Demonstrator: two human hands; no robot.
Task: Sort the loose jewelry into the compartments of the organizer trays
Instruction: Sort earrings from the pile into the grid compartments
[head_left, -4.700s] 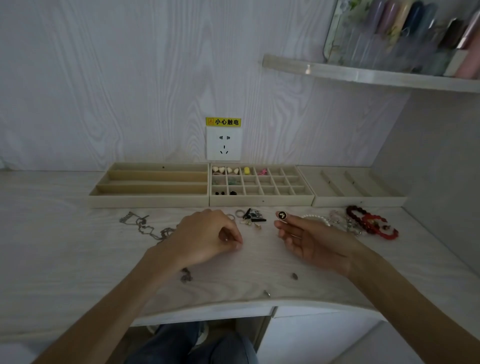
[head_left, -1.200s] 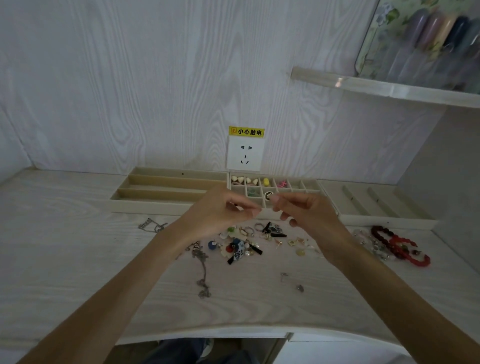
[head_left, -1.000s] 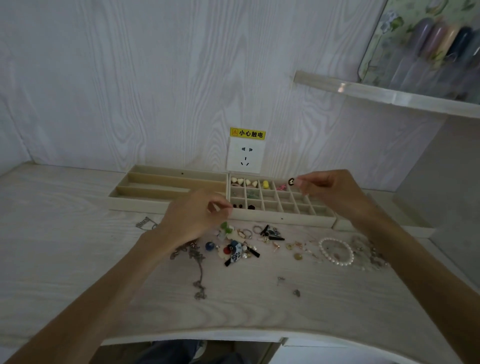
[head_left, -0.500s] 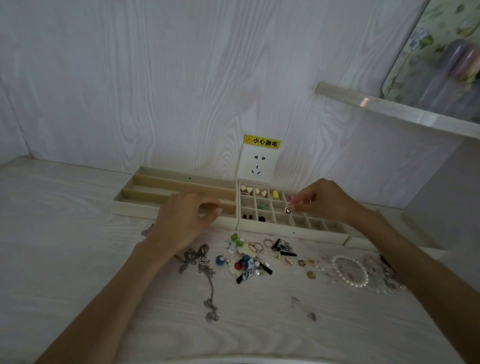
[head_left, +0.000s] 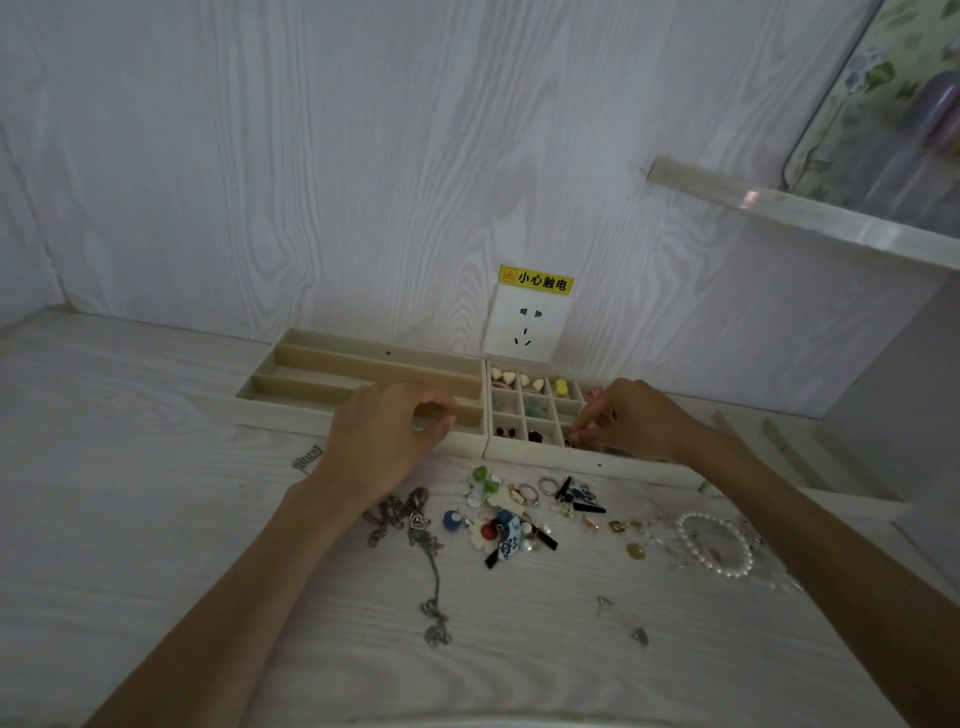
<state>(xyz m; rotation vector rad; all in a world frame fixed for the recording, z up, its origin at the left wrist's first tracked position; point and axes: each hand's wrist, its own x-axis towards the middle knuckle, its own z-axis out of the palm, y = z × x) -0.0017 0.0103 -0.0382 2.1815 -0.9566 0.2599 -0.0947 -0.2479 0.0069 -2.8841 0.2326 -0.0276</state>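
Over the grid tray (head_left: 597, 462) our right hand (head_left: 631, 421) pinches a small dark piece, left hand (head_left: 387, 436) loosely curled (holding nothing visible), while most loose jewelry (head_left: 511, 525) awaits sorting.

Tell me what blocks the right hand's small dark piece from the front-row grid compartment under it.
Nothing visible does. The right hand holds the dark piece at its fingertips directly over the grid tray, front row. That compartment's contents are hidden by the fingers.

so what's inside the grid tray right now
The grid tray holds cream hearts, a yellow piece, green bits and dark studs. The right hand covers its right cells.
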